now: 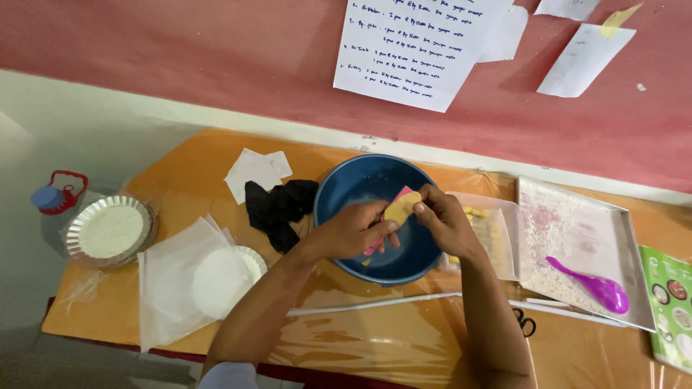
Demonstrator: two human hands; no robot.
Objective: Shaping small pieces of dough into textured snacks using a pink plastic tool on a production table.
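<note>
Yellow dough piece (401, 207) held over the blue bowl (346, 189), above the bowl's centre, with a pink scraper (396, 198) behind it. Left hand (353, 232) curls under the dough and scraper, fingers closed on them. Right hand (441, 216) pinches the dough's upper right edge, thumb and fingertips tight. Both hands sit inside the bowl's rim line.

Bowl: one, near the wall side of the orange table (180, 180). Just right of it, one clear plastic container (497, 238) with yellow pieces inside, touching or nearly touching the bowl. Further right, one floured metal tray (577, 223) carrying one purple spoon (595, 287); its right edge is close to a green booklet (670, 302).

Left of bowl: one black cloth (277, 205), two white paper squares (256, 171). Foil pans: two, one (108, 230) at the table's left edge, one under translucent sheets (187, 277).

Front edge: one white rod (375, 304), scissors (525, 322) partly hidden by the right forearm. Open table surface lies in front of the bowl, between the forearms.
</note>
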